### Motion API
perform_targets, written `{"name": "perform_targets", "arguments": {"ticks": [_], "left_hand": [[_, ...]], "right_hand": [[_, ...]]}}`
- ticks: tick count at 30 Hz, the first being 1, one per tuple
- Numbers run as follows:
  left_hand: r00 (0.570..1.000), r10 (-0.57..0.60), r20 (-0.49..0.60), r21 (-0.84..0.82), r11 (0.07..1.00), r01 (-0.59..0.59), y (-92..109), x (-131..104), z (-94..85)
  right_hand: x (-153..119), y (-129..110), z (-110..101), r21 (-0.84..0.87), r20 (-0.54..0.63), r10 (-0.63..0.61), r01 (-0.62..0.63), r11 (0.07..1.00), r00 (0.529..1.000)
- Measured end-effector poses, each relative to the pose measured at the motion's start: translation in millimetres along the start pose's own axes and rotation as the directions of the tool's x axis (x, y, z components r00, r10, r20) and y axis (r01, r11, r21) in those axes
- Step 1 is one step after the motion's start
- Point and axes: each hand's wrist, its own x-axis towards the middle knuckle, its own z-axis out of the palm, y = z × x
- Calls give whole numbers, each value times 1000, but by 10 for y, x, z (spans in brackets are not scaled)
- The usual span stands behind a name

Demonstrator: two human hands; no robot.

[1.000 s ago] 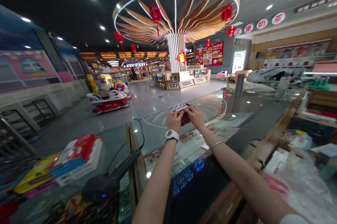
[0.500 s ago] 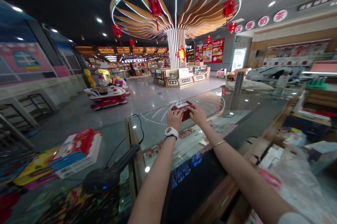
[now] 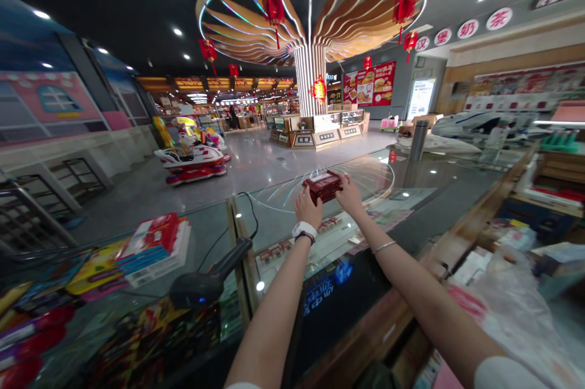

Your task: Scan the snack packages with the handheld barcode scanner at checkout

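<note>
Between my two hands is a small dark red box (image 3: 324,188) with a pale strip on top, just above the glass counter (image 3: 283,224). My left hand (image 3: 309,207), with a white watch (image 3: 304,230) at the wrist, grips its left end, thumb at the near side. On the opposite end my right hand (image 3: 350,195) closes its fingers round the edge; a thin bangle (image 3: 384,247) circles that forearm. I cannot tell whether the box touches the glass. Small packs (image 3: 329,224) show through the counter below.
A black barcode scanner (image 3: 205,285) rests left of my arms, its cable curling behind. Farther left lies a stack of red and white boxes (image 3: 158,246). A plastic bag (image 3: 512,297) sits at right. A metal post (image 3: 417,140) stands beyond the counter.
My fingers have shifted from the top and near face of the box to its two ends. The view has swung slightly left.
</note>
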Motion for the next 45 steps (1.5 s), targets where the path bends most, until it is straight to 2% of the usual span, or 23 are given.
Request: {"name": "perform_targets", "arguments": {"ticks": [2,4,8,11,14,16,19,30,39,45], "left_hand": [[991,-114,66,-29,993,116,1,-70,17],[971,-159,176,1,987,162,-11,-126,15],[899,-155,409,140,984,106,-29,-170,-36],[854,-153,498,219,975,46,-8,-142,-65],[830,-152,536,245,969,19,22,-92,-61],[821,-148,551,243,970,11,32,-67,-48],[820,-134,556,247,969,-10,27,-49,-27],[828,-19,560,278,946,-166,-54,19,65],[807,79,586,246,931,-270,-108,140,239],[787,76,612,242,929,-278,-40,173,223]], "right_hand": [[-47,61,25,-9,115,94,-94,996,989],[-127,124,35,-48,260,128,-120,992,957],[-308,172,-11,-87,440,97,-65,994,893],[-364,113,-69,-153,595,117,-30,988,796],[-359,25,-94,-213,711,162,-9,977,685],[-351,-19,-86,-231,734,173,2,973,657],[-353,-53,-58,-241,747,165,31,970,644],[-331,-113,-30,-229,758,130,74,971,639],[-237,-117,-97,-260,751,187,23,965,633],[-199,-72,-78,-286,735,229,-15,958,638]]}}
